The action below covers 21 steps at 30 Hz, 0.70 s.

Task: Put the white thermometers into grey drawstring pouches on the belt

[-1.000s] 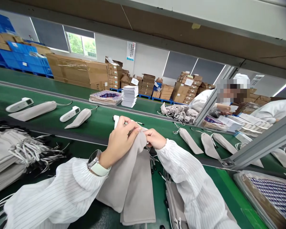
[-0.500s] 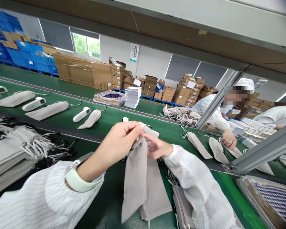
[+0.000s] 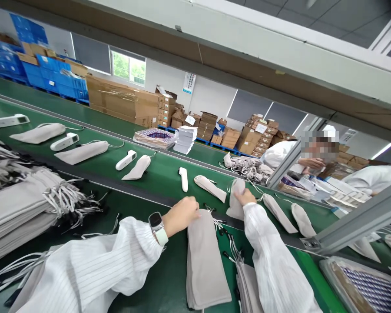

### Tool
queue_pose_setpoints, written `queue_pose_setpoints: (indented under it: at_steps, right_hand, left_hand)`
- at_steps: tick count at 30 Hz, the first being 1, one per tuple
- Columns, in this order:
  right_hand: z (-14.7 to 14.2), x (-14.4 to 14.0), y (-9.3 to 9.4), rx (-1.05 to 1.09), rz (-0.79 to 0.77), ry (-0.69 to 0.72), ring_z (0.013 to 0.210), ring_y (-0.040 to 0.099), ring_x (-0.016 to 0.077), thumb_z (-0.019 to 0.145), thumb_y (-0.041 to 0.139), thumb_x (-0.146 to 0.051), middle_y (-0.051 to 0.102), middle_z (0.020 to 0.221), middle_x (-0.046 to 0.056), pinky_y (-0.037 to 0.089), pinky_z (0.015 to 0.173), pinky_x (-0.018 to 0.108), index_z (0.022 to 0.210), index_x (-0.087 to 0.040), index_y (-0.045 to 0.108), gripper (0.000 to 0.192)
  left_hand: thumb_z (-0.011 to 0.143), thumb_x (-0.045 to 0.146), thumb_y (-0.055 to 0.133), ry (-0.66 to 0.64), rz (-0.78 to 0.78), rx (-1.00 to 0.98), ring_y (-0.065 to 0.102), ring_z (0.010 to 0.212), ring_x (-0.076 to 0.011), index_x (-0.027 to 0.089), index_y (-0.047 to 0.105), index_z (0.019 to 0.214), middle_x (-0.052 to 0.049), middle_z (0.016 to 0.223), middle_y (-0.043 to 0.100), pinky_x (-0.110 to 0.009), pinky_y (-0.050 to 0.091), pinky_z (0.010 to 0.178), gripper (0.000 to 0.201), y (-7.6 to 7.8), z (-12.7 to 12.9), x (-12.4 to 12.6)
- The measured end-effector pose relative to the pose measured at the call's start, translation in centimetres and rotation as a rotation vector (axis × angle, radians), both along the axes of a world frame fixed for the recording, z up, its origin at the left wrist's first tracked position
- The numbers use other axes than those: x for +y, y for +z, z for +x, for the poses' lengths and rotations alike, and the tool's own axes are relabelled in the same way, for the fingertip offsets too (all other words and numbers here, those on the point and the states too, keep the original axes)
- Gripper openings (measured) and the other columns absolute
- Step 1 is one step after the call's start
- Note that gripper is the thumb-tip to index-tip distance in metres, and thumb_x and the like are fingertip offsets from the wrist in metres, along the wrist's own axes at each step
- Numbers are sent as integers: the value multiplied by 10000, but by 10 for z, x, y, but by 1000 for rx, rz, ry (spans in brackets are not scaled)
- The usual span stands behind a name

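- I am looking across a green conveyor belt (image 3: 163, 174) running from the upper left of the frame toward the lower right; it is carrying white handheld devices (image 3: 125, 160) and filled grey pouches (image 3: 137, 168) in alternating pairs, apparently so that each device is travelling beside its pouch.
- At the left edge, a large stack of empty pouches (image 3: 16, 213) is lying flat with drawstrings fanned toward centre, presumably placed for easy reach.
- At lower centre, a smaller pile of flat pouches (image 3: 206, 256) is lying lengthwise just below the belt edge, mouths pointing toward the belt.
- My left hand (image 3: 181, 214) is resting on the top end of that pile, fingers curled at the mouth; I cannot tell whether it is pinching a pouch or only pressing on it.
- My right hand (image 3: 245, 197) is grasping a single grey pouch (image 3: 236, 200) at the belt's near edge, right of centre, holding it upright by its upper part.
- One loose device (image 3: 183, 179) is lying on the belt just above my left hand, beside a filled pouch (image 3: 210, 188).
- At the right, another person's hand (image 3: 313, 162) is working behind a metal frame bar (image 3: 358, 221).
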State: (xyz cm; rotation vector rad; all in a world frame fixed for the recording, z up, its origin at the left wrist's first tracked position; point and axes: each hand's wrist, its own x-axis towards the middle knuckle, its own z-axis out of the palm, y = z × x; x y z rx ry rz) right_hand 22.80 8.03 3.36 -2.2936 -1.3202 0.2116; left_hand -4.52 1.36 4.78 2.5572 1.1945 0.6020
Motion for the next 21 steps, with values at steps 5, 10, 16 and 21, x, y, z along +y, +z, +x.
queue_pose_setpoints:
  at_steps: [5, 10, 16, 21]
  right_hand:
    - [-42, 7, -9, -142, 60, 216, 1073, 446, 291, 678, 534, -263, 465, 1156, 177, 340, 850, 415, 1241, -154, 356, 601]
    - [-114, 29, -18, -85, 101, 674, 960, 517, 172, 722, 530, -335, 560, 1029, 54, 361, 843, 286, 1138, -223, 464, 436]
    - [-146, 53, -43, 61, 84, 668, 1035, 471, 298, 619, 668, -296, 564, 1004, 123, 293, 885, 435, 1128, -182, 473, 557]
    - [-121, 62, -42, 346, 154, 517, 1038, 491, 274, 720, 533, -181, 547, 1058, 161, 306, 889, 478, 1192, -145, 372, 500]
  left_hand:
    - [710, 92, 558, 15, 59, 102, 512, 844, -238, 128, 532, 810, -84, 845, 550, -335, 427, 705, 109, -14, 3, -4]
    - [693, -28, 463, 27, 108, 219, 498, 847, -246, 121, 530, 798, -106, 841, 560, -352, 409, 703, 194, -6, 6, -15]
    - [762, 82, 437, -1, 132, 284, 494, 826, -248, 157, 560, 697, -76, 755, 587, -350, 386, 665, 159, 3, 5, -21]
    - [821, 217, 413, -117, 2, 114, 515, 672, -162, 190, 547, 737, -14, 712, 563, -252, 347, 558, 161, 26, -5, -22]
